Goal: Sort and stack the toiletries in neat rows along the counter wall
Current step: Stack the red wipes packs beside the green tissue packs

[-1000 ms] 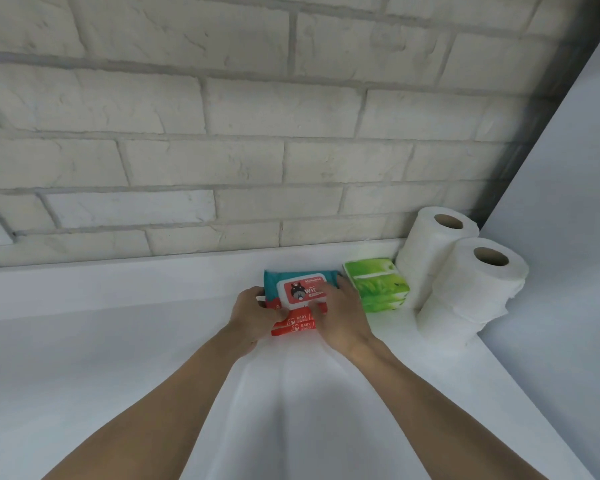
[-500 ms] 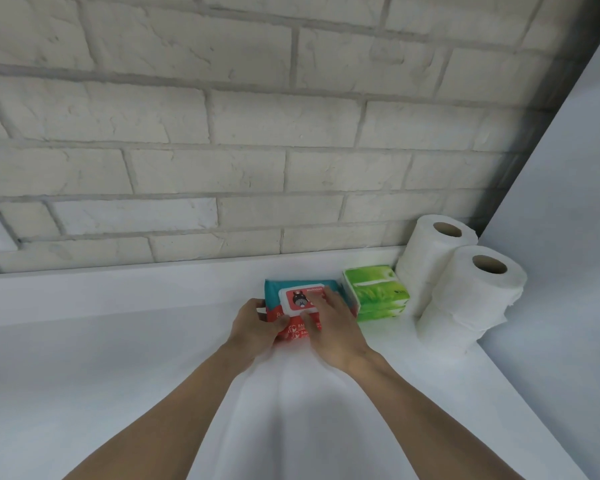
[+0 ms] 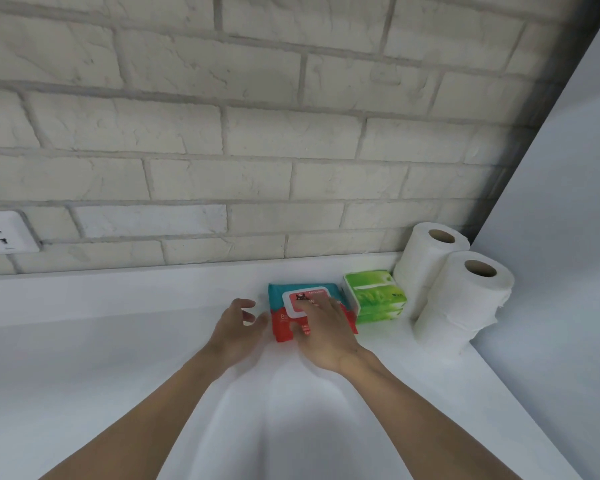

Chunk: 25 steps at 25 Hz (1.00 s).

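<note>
On the bench (image 3: pixel 118 358) by the wall, my right hand (image 3: pixel 326 332) lies flat on the wipes pack (image 3: pixel 282 322), fingers straight. My left hand (image 3: pixel 234 329) is beside it, fingers apart, holding nothing. The tissue pack (image 3: pixel 374 296) sits just right of the wipes.

Pale brick wall (image 3: pixel 257 150) runs behind the white worktop (image 3: pixel 84 375), white socket plate (image 3: pixel 4 233) on it at far left, plain white side panel (image 3: pixel 568 237) at the worktop's right edge.
</note>
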Each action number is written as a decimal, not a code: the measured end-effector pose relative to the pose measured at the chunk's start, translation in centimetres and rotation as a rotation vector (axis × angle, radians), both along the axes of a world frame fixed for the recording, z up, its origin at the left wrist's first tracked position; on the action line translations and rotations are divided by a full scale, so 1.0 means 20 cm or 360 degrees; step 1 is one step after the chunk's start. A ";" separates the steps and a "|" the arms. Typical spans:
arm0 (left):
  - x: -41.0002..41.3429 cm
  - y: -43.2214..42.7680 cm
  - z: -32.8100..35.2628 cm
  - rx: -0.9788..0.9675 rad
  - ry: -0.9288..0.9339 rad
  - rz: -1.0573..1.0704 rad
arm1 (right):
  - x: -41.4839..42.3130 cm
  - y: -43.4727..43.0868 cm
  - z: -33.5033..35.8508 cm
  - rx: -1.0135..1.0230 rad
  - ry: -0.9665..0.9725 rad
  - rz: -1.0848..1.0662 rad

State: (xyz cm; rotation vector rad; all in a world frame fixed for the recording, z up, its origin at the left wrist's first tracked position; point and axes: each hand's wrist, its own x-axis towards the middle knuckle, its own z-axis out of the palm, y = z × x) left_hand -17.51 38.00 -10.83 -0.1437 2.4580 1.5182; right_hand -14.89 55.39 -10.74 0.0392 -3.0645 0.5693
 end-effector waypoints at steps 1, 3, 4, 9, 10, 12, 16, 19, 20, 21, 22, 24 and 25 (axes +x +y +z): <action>0.01 -0.03 0.01 -0.0033 0.0034 -0.0014 | 0.01 -0.02 0.01 -0.0017 0.0015 0.0016; 0.05 -0.10 0.04 -0.0063 0.0124 -0.0032 | 0.04 -0.08 0.06 -0.0056 0.0048 0.0052; 0.08 -0.15 0.06 -0.0058 0.0172 -0.0036 | 0.07 -0.12 0.08 -0.0081 0.0065 0.0069; 0.26 -0.37 0.13 -0.0077 0.0432 -0.0067 | 0.21 -0.33 0.16 -0.0280 0.0095 0.0160; 0.31 -0.42 0.14 -0.0071 0.0470 -0.0071 | 0.24 -0.38 0.17 -0.0325 0.0097 0.0165; 0.38 -0.53 0.16 -0.0057 0.0542 -0.0064 | 0.28 -0.47 0.19 -0.0380 0.0110 0.0168; 0.53 -0.77 0.18 -0.0063 0.0624 0.0007 | 0.40 -0.70 0.21 -0.0441 0.0063 0.0196; 0.66 -0.98 0.15 -0.0146 0.0653 0.0051 | 0.50 -0.90 0.20 -0.0490 0.0026 0.0241; 0.71 -1.05 0.14 -0.0186 0.0659 0.0057 | 0.54 -0.97 0.20 -0.0521 0.0012 0.0256; 0.75 -1.11 0.13 -0.0221 0.0669 0.0074 | 0.57 -1.03 0.20 -0.0545 0.0005 0.0277; 0.81 -1.21 0.13 -0.0254 0.0670 0.0104 | 0.61 -1.12 0.20 -0.0570 -0.0011 0.0310; 0.91 -1.35 0.11 -0.0313 0.0693 0.0168 | 0.67 -1.26 0.22 -0.0622 -0.0041 0.0386; 0.97 -1.46 0.10 -0.0358 0.0695 0.0220 | 0.70 -1.37 0.22 -0.0656 -0.0076 0.0433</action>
